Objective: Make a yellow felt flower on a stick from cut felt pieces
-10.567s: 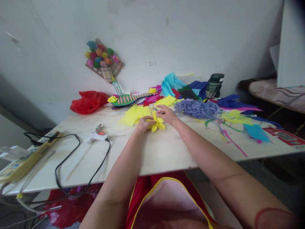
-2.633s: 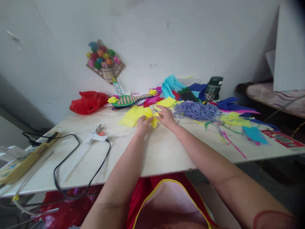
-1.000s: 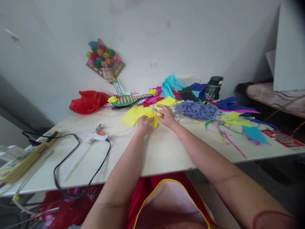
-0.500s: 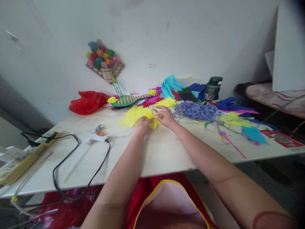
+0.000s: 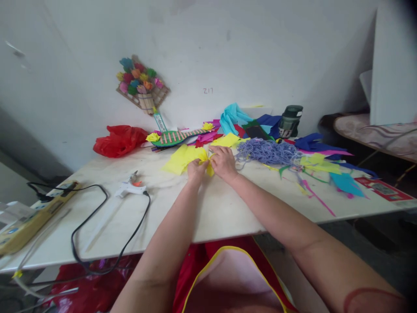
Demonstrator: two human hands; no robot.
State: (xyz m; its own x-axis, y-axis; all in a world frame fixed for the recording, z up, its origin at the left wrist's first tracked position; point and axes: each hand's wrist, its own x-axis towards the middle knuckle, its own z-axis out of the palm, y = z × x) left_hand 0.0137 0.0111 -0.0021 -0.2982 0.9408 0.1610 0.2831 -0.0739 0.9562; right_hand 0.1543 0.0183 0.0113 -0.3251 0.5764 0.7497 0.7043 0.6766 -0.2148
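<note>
Both hands meet over the middle of the table at a gathered piece of yellow crepe paper point(image 5: 210, 169). My left hand point(image 5: 197, 168) pinches the bunched paper from the left. From the right, my right hand point(image 5: 224, 161) closes on the same piece, its fingers bent over it and partly hiding it. A flat yellow crepe sheet point(image 5: 179, 160) lies just behind and left of my left hand. Beyond my right hand is another yellow piece point(image 5: 227, 140), and to its right lies a tangle of purple-blue string point(image 5: 269, 151).
A white glue gun point(image 5: 130, 188) with its black cord rests at left, near a power strip point(image 5: 39, 217). Along the back are a red plastic bag point(image 5: 120, 141), a green decorated craft piece point(image 5: 179, 137) and a dark bottle point(image 5: 291, 121). Blue and pink scraps lie at right.
My right hand's fingers, raised and spread a little before, have come down and closed over the gathered yellow paper. My left hand keeps its pinch in nearly the same place.
</note>
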